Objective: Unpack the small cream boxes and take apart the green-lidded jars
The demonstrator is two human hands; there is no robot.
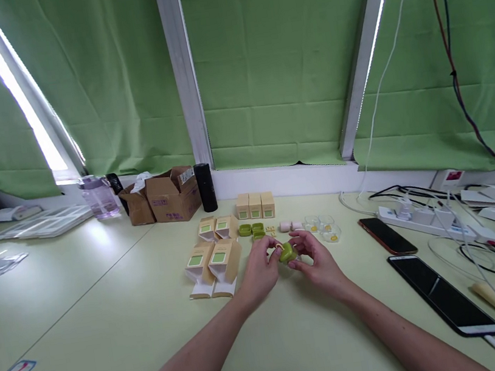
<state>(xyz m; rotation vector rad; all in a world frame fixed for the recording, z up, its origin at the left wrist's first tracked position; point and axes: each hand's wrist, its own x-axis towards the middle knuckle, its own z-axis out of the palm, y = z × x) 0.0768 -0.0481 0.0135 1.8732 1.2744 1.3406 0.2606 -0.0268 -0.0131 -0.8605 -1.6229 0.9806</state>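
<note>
Both my hands meet over the middle of the pale green table (pixel 108 309). My left hand (pixel 259 270) and my right hand (pixel 315 259) pinch a small green case (pixel 287 253) between their fingertips, with a small pale piece at its top left. Just beyond lie more green cases (pixel 250 230), two pinkish pieces (pixel 290 226) and small clear trays (pixel 324 227) with yellow bits inside. Open tan cartons (pixel 215 264) lie to the left of my hands. Three closed tan boxes (pixel 255 206) stand behind.
Two dark phones (pixel 442 293) lie at the right, beside a white power strip (pixel 418 218) and tangled cables. Brown cardboard boxes (pixel 170 195), a black cylinder (pixel 205 186) and a clear bottle (pixel 98 197) stand at the back left. Green curtains hang behind.
</note>
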